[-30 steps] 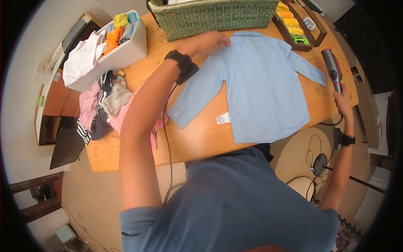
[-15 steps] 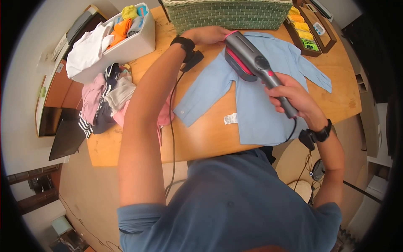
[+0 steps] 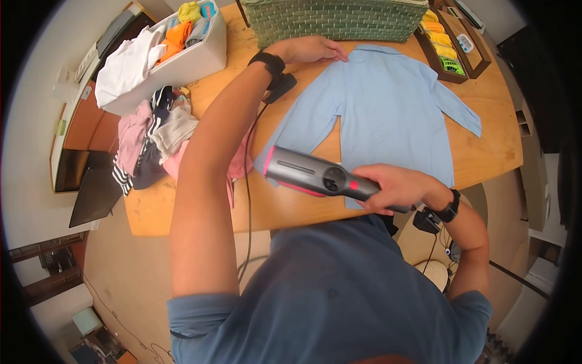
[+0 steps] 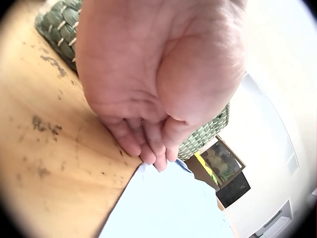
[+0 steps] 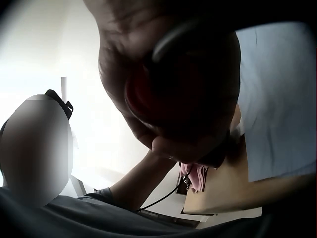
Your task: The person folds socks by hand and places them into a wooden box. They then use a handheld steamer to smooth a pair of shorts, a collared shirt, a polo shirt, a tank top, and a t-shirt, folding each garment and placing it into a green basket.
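The right-hand grip [image 3: 400, 185] closes round a handheld appliance [image 3: 297, 170] by its handle, apparently keeping its broad head free over a blue shirt's [image 3: 388, 97] sleeve. Fingers extended, the left-hand grip [image 3: 306, 50] touches the shoulder, seemingly steadying the shirt on the surface [image 3: 485, 158].

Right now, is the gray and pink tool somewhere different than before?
Yes. The gray and pink tool moved away from the green basket, toward the table's near edge. Before, it was over the blue shirt's shoulder; now it's over one sleeve.
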A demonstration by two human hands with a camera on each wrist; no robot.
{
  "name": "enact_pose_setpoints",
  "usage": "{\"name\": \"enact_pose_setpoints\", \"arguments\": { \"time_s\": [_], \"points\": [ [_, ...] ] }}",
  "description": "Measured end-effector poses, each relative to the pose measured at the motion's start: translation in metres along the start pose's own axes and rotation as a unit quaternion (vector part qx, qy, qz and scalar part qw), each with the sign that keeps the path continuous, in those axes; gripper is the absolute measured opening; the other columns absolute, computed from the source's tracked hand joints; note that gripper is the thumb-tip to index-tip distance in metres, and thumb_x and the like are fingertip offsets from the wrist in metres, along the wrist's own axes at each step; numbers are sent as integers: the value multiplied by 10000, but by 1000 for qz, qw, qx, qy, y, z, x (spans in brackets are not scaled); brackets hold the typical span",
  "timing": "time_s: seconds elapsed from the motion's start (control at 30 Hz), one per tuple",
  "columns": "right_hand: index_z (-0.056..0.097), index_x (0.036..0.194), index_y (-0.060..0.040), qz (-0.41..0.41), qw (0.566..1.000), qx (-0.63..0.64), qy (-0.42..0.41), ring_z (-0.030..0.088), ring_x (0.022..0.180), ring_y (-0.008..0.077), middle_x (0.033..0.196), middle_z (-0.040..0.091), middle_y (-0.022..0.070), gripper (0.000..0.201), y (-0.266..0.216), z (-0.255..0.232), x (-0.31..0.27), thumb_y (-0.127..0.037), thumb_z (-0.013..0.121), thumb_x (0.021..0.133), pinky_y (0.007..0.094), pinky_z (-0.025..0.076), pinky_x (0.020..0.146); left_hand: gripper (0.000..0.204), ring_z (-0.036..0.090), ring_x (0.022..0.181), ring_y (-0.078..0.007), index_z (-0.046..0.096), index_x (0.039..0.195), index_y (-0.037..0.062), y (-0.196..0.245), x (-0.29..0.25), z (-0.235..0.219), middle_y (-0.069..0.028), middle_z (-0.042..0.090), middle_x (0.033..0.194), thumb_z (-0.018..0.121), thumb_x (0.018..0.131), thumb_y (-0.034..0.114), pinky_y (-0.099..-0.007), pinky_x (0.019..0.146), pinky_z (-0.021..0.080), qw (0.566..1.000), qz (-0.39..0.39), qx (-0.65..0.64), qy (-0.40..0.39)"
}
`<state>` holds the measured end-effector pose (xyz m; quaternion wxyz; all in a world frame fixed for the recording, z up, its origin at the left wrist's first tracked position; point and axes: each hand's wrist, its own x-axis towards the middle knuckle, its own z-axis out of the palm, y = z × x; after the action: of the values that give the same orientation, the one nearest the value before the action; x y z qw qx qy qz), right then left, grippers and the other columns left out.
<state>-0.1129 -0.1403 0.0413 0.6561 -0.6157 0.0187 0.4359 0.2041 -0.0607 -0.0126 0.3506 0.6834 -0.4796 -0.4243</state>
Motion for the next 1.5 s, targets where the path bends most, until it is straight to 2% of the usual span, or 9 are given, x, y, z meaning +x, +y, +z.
{"name": "enact_pose_setpoints", "arguments": {
  "time_s": [0.17,0.4,0.5,0.7,0.9,1.07,1.13,1.27,1.5],
  "points": [
    [501,1193,3,-36,964,21,263,516,516,87,744,539,17,416,20,-10,-100,15,609,791,237,418,470,291,566,1050,-75,657,1213,83,-9,9,2,3,652,1134,510,1011,233,-219,926,451,1000,7,17,15],
    [487,1097,-27,-36,735,-110,668,480,469,88,669,510,19,246,102,-86,-223,-137,539,882,255,398,423,324,637,1013,-196,664,1159,45,23,43,11,-108,678,1118,583,932,262,-321,900,502,978,2,182,98],
    [472,1051,-19,8,667,-172,725,464,434,116,639,489,40,206,148,-161,-259,-169,505,912,270,385,401,399,612,1116,-324,639,1194,24,19,81,36,-190,645,1211,586,917,306,-387,972,476,928,104,316,169],
    [463,1289,34,113,539,-373,747,656,858,378,900,626,244,439,220,-266,-272,-184,555,918,427,519,799,600,511,1257,-374,533,1335,-22,41,108,72,-243,561,1332,623,885,364,-402,1061,413,917,18,345,197],
    [510,1299,21,52,425,-498,755,635,1013,353,1040,652,205,434,194,-190,-243,-180,610,927,406,480,902,631,588,1161,-356,598,1275,-9,41,113,61,-259,609,1240,734,787,368,-411,987,469,931,-19,338,140],
    [633,1084,-20,-59,783,3,619,634,882,127,941,653,40,318,212,-63,-218,-317,577,985,280,495,778,385,647,863,-180,698,1044,-31,54,72,54,-102,690,941,727,750,216,-298,776,511,980,-65,182,40],
    [648,1044,-47,18,838,67,540,648,869,124,938,668,53,311,218,-20,-191,-340,557,992,290,513,774,370,627,851,-141,684,1056,-37,52,58,53,-69,677,951,709,764,189,-281,756,500,990,-41,132,27],
    [605,1216,-21,-87,848,232,469,635,1039,160,1136,661,77,362,234,16,-122,-286,609,968,311,525,850,421,615,812,-157,657,1155,-29,51,45,54,-55,677,929,674,778,159,-282,699,489,998,-18,49,44],
    [504,1343,31,-174,784,283,525,579,1172,187,1313,590,105,508,220,38,-92,-178,677,913,355,467,990,571,586,1126,-196,520,1348,-31,53,2,60,-121,606,1281,706,844,161,-300,995,449,989,-54,-123,-68]
  ]
}}
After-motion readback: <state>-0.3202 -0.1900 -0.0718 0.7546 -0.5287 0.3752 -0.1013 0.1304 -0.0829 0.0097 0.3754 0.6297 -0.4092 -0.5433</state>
